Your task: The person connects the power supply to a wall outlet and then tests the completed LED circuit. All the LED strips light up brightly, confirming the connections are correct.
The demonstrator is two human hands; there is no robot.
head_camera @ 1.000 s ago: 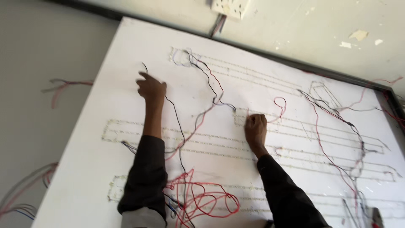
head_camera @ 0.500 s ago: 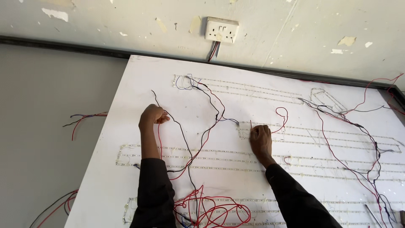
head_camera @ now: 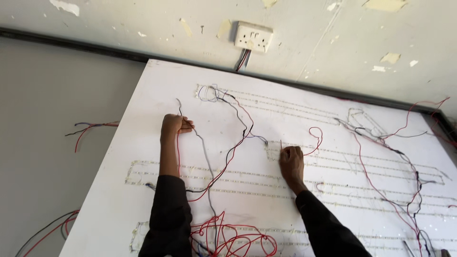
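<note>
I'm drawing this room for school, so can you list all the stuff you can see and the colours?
white board: one, white, lying flat, filling most of the view
light strips: several dotted rows, pale, running across the board
loose wires: many, red, black and grey, draped over the board
wire tangle: one bunch, mostly red, at the near edge between the arms
wall socket: one, white, on the wall above the board, wires hanging below it
wall: cream, paint flaking
floor wires: a few, red and black, left of the board
left hand: closed around a wire, resting on the board
right hand: fingers pressed on a light strip, mid-board
</note>
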